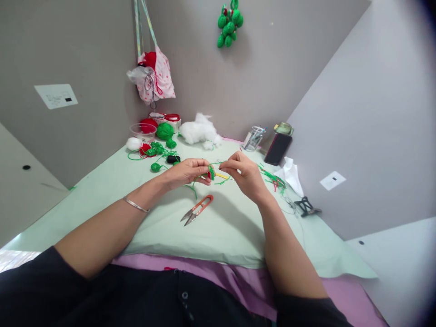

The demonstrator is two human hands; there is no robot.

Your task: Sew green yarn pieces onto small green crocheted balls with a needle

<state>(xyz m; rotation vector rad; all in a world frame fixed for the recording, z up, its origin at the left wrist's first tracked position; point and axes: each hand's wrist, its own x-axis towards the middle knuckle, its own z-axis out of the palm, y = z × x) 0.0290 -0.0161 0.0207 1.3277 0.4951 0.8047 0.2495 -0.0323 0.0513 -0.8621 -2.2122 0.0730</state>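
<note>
My left hand [190, 171] is closed around a small green and red crocheted piece [211, 172], its fingertips partly covering the red side. A short stretch of green yarn [215, 163] runs from that piece to my right hand [240, 171], whose thumb and forefinger are pinched on it. Whether a needle is also in that pinch is too small to tell. Between the hands, lower down, a thin yellow tool [222, 176] shows on the table. Orange-handled thread snips [197, 210] lie with blades apart just below my hands.
Green and red yarn balls [165, 131], a black spool [173, 159] and white stuffing [200, 131] are at the back left. A glass of pens [254, 139], a phone [278, 148], yarn scraps [274, 178], a tissue [292, 176] and a black stand [307, 207] are right.
</note>
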